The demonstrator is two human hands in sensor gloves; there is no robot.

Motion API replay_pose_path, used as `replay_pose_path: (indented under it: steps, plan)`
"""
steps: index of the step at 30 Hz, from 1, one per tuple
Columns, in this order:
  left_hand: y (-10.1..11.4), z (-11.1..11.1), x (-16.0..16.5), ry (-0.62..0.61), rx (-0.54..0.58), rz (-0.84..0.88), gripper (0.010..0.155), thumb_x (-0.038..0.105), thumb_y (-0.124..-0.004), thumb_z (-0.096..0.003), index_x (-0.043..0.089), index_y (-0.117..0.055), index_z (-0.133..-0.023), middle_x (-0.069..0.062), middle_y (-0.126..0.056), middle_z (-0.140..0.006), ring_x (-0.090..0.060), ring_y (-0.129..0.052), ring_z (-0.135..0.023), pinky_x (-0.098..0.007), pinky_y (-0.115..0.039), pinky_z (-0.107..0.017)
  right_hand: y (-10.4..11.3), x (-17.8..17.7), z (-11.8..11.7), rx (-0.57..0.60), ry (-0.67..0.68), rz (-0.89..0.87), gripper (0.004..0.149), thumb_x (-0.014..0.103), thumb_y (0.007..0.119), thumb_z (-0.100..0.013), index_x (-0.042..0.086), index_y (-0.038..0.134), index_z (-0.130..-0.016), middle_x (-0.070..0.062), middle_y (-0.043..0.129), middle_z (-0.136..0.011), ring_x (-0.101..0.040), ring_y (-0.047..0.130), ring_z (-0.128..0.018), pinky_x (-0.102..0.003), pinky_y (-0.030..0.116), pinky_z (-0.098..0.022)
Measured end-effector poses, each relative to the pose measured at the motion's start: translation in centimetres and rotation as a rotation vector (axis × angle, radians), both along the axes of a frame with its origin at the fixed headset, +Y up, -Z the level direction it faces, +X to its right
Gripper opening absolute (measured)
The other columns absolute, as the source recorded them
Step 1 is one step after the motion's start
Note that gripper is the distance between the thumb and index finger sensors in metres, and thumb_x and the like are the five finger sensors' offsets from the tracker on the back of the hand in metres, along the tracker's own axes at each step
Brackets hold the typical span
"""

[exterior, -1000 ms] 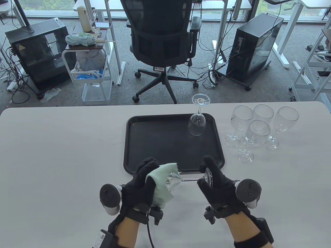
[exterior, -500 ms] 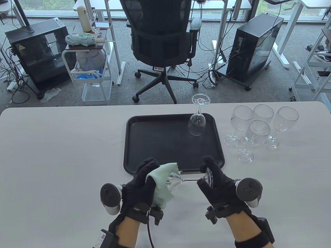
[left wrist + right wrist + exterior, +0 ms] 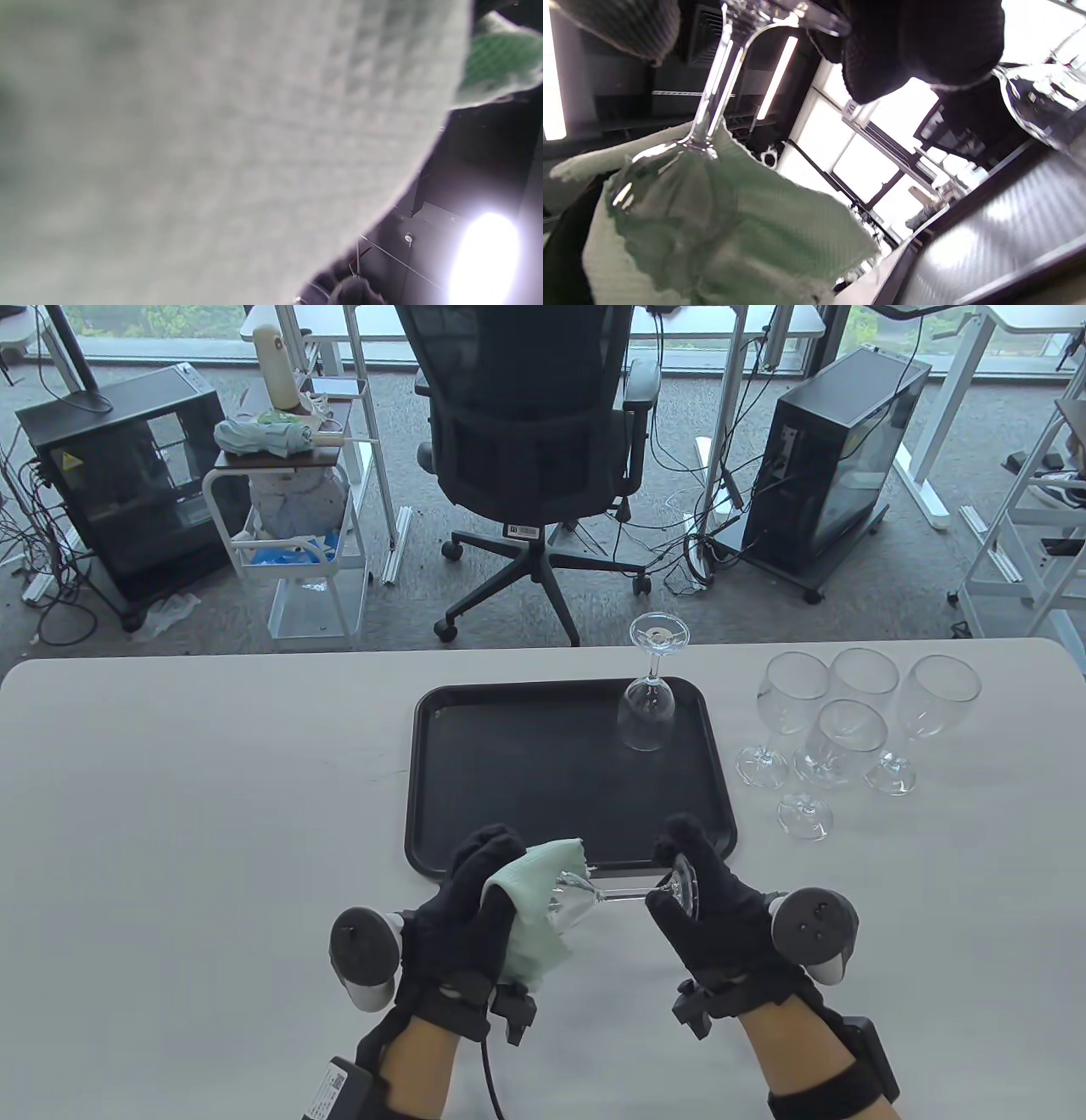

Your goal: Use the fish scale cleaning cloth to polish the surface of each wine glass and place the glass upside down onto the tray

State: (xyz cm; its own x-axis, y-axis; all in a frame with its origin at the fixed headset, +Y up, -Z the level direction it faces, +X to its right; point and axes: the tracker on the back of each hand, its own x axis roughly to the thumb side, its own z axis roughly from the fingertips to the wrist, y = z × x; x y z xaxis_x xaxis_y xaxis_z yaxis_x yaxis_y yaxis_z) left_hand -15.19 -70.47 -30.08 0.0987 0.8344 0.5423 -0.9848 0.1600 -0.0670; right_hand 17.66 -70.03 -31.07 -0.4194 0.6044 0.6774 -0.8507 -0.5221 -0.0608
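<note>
I hold the wine glass (image 3: 624, 895) sideways just before the tray (image 3: 441, 780), right hand (image 3: 721, 912) pinching its foot so my left hand (image 3: 458, 908), curled around the fish scale cloth (image 3: 534, 920), can rub the bowl.

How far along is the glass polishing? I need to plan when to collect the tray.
Done: one inverted glass stands bowl-down at the far right of the tray. In hand: the right hand grips the foot of a glass held sideways while the left hand wraps the green cloth around its bowl. Left: four upright glasses wait on the table right of the tray.
</note>
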Motion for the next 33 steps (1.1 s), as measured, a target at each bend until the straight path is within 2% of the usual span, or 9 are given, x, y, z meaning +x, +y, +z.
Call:
replay_pose_path:
  steps: [3,5,11,13,17,19,25,31,33]
  plan:
    - [-0.2,-0.2,0.0,-0.046,-0.05,0.048,0.058,0.067,-0.066,-0.054,0.035,-0.065,-0.102,-0.004,-0.059,-0.112,-0.037,-0.07,-0.096,-0.056,-0.085,-0.048,0.7,-0.1,0.8,0.224,-0.04,0.085,0.094,0.064,0.082,-0.045,0.025,0.021,-0.106,-0.017,0.056,-0.104,-0.033,0.091,-0.059,-0.042,0.09,-0.038]
    - [-0.4,-0.2,0.1,-0.057,-0.062,0.07,0.058,0.068,-0.066,-0.0541,0.035,-0.065,-0.102,-0.004,-0.059,-0.112,-0.037,-0.07,-0.096,-0.056,-0.085,-0.049,0.8,0.0,0.9,0.205,-0.054,0.047,0.091,0.065,0.081,-0.045,0.027,0.025,-0.107,-0.017,0.06,-0.099,-0.03,0.092,-0.052,-0.038,0.09,-0.033]
    - [-0.4,-0.2,0.1,-0.012,0.007,0.042,0.058,0.068,-0.066,-0.0527,0.036,-0.065,-0.101,-0.003,-0.059,-0.112,-0.035,-0.071,-0.097,-0.056,-0.085,-0.05,0.1,0.0,0.2,-0.286,0.035,-0.144,0.084,0.072,0.07,-0.049,0.023,0.037,-0.11,-0.021,0.067,-0.092,-0.029,0.091,-0.043,-0.037,0.086,-0.025]
    - [-0.2,-0.2,0.0,-0.044,-0.002,0.042,0.057,0.067,-0.067,-0.0531,0.035,-0.066,-0.101,-0.004,-0.058,-0.112,-0.036,-0.069,-0.097,-0.058,-0.084,-0.05,0.3,0.0,0.2,-0.19,0.026,-0.107,0.087,0.07,0.071,-0.049,0.023,0.032,-0.11,-0.022,0.064,-0.097,-0.033,0.091,-0.048,-0.042,0.087,-0.029]
    - [-0.6,-0.6,-0.4,-0.062,-0.064,0.08,0.057,0.067,-0.066,-0.0538,0.035,-0.066,-0.101,-0.004,-0.06,-0.112,-0.037,-0.072,-0.096,-0.057,-0.085,-0.048,1.0,-0.7,1.3,0.223,-0.061,0.128,0.094,0.065,0.078,-0.047,0.024,0.017,-0.106,-0.019,0.051,-0.106,-0.033,0.091,-0.06,-0.043,0.089,-0.039]
    - [-0.7,-0.6,-0.2,-0.078,-0.071,0.096,0.057,0.067,-0.066,-0.0545,0.034,-0.065,-0.102,-0.004,-0.058,-0.112,-0.037,-0.07,-0.097,-0.057,-0.084,-0.05,1.0,-0.7,1.4,0.245,-0.083,0.12,0.092,0.063,0.078,-0.048,0.024,0.017,-0.106,-0.018,0.051,-0.105,-0.033,0.091,-0.059,-0.042,0.09,-0.039]
    - [-0.7,-0.4,0.2,-0.016,-0.022,0.033,0.058,0.068,-0.065,-0.0529,0.036,-0.064,-0.102,-0.003,-0.058,-0.112,-0.036,-0.07,-0.097,-0.055,-0.085,-0.049,-0.2,0.0,0.0,-0.255,0.018,-0.147,0.082,0.069,0.072,-0.049,0.022,0.04,-0.108,-0.023,0.067,-0.091,-0.031,0.091,-0.044,-0.04,0.086,-0.025]
    - [-0.7,-0.7,-0.2,-0.058,-0.063,0.089,0.057,0.067,-0.066,-0.0539,0.034,-0.066,-0.101,-0.004,-0.059,-0.112,-0.037,-0.071,-0.096,-0.057,-0.085,-0.048,0.8,-0.4,1.1,0.206,-0.068,0.123,0.093,0.064,0.08,-0.047,0.025,0.02,-0.107,-0.018,0.052,-0.106,-0.034,0.09,-0.061,-0.044,0.089,-0.04]
    - [-0.6,-0.6,-0.2,-0.062,-0.05,0.074,0.057,0.067,-0.065,-0.0544,0.035,-0.065,-0.102,-0.004,-0.058,-0.113,-0.037,-0.07,-0.097,-0.057,-0.085,-0.049,0.9,-0.5,1.3,0.254,-0.099,0.127,0.093,0.063,0.08,-0.047,0.025,0.02,-0.107,-0.017,0.054,-0.104,-0.032,0.092,-0.06,-0.041,0.09,-0.039]
